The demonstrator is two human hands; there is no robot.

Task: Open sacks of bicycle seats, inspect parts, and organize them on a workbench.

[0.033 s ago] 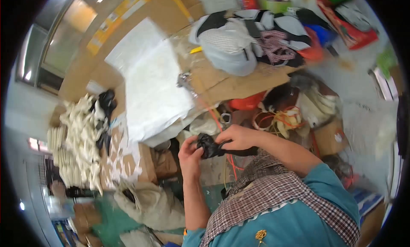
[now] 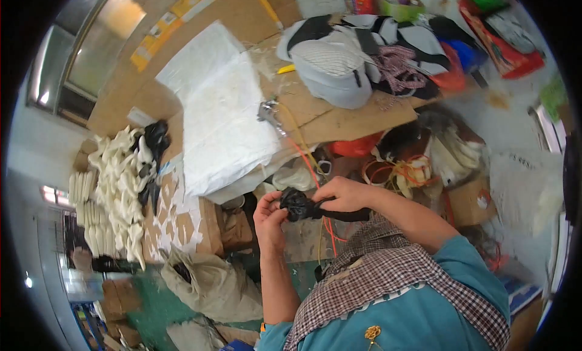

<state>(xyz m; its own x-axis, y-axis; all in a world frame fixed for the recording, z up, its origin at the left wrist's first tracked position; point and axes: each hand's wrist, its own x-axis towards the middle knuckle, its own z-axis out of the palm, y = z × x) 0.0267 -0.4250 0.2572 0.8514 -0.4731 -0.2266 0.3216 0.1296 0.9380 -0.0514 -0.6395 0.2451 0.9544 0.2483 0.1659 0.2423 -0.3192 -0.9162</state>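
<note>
A crumpled, shiny black bundle [image 2: 296, 206] hangs between my hands in front of my checked apron [image 2: 364, 284]. Its exact kind cannot be made out; a longer black tail trails rightward below my right forearm. My left hand [image 2: 270, 214] grips the bundle's left side between thumb and fingers. On the other side, my right hand [image 2: 341, 195] is closed on the gathered black material. Beyond them, a white sheet [image 2: 224, 117] covers part of the cardboard-topped table [image 2: 339, 123]. A metal air gun [image 2: 270, 116] with an orange hose lies at the sheet's right edge.
Cream hand-shaped pieces [image 2: 118, 181] are piled at the left, with black ones beside them. A grey-and-black heap with a cap [image 2: 333, 72] lies on the table, near a yellow-handled tool [image 2: 286, 68]. A beige sack [image 2: 209, 284] stands on the green floor. Tangled hoses [image 2: 406, 169] hang beneath the table.
The view has shifted slightly, so the table appears a little lower and farther right. Both hands keep hold of the black bundle, which looks rounder now.
</note>
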